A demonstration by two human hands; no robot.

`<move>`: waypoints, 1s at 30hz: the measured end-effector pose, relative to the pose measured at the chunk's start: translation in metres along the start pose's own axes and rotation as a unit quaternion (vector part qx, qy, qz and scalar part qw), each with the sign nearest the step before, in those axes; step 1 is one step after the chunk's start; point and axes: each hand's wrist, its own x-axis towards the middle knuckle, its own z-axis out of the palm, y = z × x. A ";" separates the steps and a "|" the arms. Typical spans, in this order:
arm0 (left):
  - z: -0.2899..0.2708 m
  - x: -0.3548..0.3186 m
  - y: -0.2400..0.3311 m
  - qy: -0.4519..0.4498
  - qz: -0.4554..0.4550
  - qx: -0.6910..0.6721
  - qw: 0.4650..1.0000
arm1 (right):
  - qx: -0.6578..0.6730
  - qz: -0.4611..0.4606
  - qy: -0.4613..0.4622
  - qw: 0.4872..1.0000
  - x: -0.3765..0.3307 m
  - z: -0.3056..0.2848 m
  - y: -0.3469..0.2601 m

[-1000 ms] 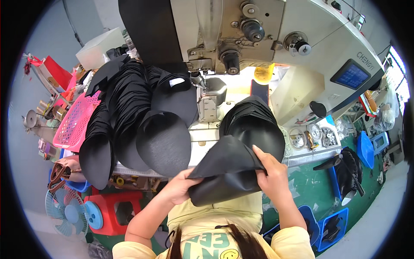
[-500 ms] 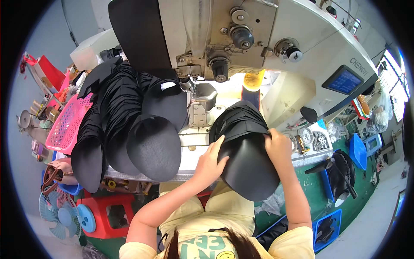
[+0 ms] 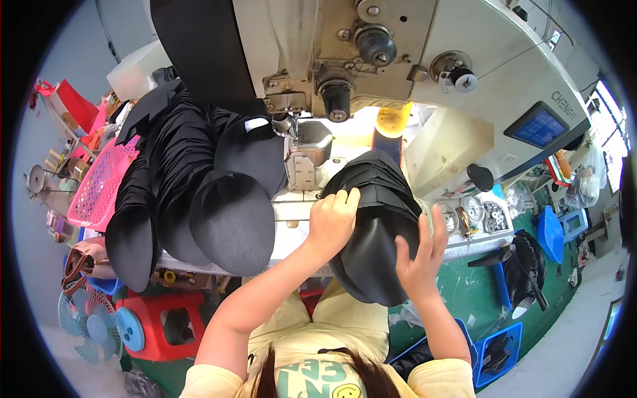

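Note:
A stack of overlapping black rounded pieces (image 3: 371, 245), smooth like leather or coated fabric, lies on the right of the sewing machine's bed, its near end hanging past the table edge. My left hand (image 3: 333, 222) is closed on the left edge of this stack, fingers bent over its upper side. Beside the stack's right edge, my right hand (image 3: 423, 255) has its fingers spread and holds nothing; whether the thumb touches the top piece I cannot tell. The sewing machine's presser foot area (image 3: 286, 126) is just beyond, up and left of the stack.
Long rows of similar black pieces (image 3: 232, 222) cover the table's left side, overhanging its front. Behind them stands a pink basket (image 3: 99, 192). The sewing machine head (image 3: 491, 40) rises over the table. Bobbins and metal parts (image 3: 474, 212) lie at right. A red stool (image 3: 159, 325) stands lower left.
My right hand has let go of the stack's right edge and opened. My left hand has shifted up and closed on the left edge. The stack's near end has swung slightly left.

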 end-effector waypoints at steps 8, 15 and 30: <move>-0.056 -0.038 -0.027 0.026 -0.024 -0.155 0.987 | 0.106 -0.011 -0.204 0.973 -0.016 0.002 -0.015; -0.060 -0.064 -0.016 0.010 0.044 -0.116 0.992 | 0.077 -0.031 -0.284 0.955 -0.035 0.027 -0.037; -0.008 -0.003 -0.010 -0.010 0.017 -0.048 0.999 | 0.084 -0.010 -0.239 0.967 -0.016 0.038 -0.021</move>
